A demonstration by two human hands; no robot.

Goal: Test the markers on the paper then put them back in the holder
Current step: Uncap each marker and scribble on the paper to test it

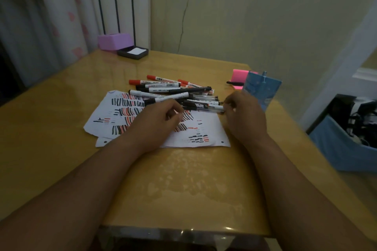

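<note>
A white paper (204,128) covered in black and red strokes lies on the wooden table (183,179). Several red-capped and black-capped markers (163,87) lie in a loose pile along its far edge. My right hand (244,114) pinches the end of a clear-barrelled marker (208,107) that lies across the pile. My left hand (159,120) rests on the paper with curled fingers at the other end of that marker; its fingertips hide whether they grip it. A blue holder (261,87) stands just behind my right hand.
A pink sticky-note pad (238,77) with a black pen (234,83) sits behind the blue holder. At the far left corner stand a purple box (114,40) and a dark tray (132,52). A blue bin (334,149) of cables stands off the table's right edge.
</note>
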